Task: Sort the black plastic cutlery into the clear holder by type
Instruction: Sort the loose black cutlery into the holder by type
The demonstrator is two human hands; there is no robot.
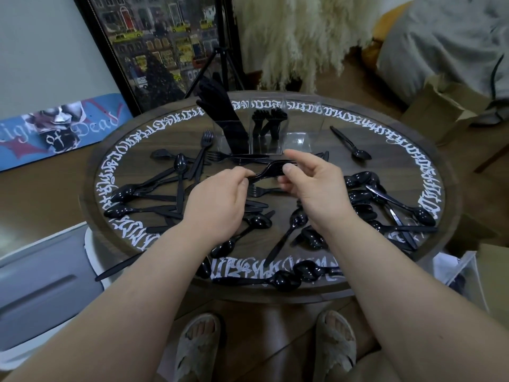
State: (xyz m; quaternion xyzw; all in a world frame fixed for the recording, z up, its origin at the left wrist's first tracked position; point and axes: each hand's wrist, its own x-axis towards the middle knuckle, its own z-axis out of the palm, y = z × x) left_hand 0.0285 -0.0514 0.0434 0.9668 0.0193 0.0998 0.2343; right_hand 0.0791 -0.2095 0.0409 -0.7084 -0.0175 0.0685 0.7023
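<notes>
hands: left [220,199] and right [311,183] pinch slim glossy fork [271,169] | round wood table [454,188]

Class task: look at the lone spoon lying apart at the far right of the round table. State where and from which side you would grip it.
Grip the lone spoon mid-handle, from above. The thin handle lies flat and clear of other cutlery, angled toward the clear holder; its bowl is wider and rounded, likely slippery.

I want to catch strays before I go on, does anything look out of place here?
One black piece pokes out past the table's near-left rim, overhanging the edge. A lone spoon lies apart, right of the clear holder.
</notes>
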